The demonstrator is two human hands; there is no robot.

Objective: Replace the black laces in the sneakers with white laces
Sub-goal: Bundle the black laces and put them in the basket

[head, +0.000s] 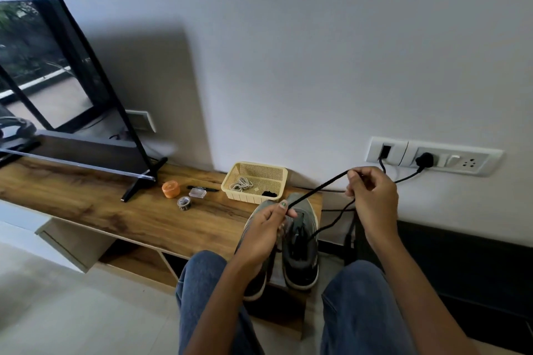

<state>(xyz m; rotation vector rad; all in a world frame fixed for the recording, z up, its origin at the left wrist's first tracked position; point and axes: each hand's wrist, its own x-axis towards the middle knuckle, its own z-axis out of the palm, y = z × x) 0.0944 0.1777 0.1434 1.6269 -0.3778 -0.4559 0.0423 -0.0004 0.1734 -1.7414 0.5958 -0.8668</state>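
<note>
Unlacing step in hand. Your right hand (372,196) pinches the black lace (320,189) high and to the right, fingers curled round it; your left hand (268,228) pinches the same lace low, just over the sneakers (300,251) at the near right end of the wooden surface (115,210). Lace taut between hands, slack tail dropping back to the right shoe. White laces (240,183) wait in the basket (253,196), just beyond the shoes. Next, likely: draw the tail free of its eyelets.
</note>
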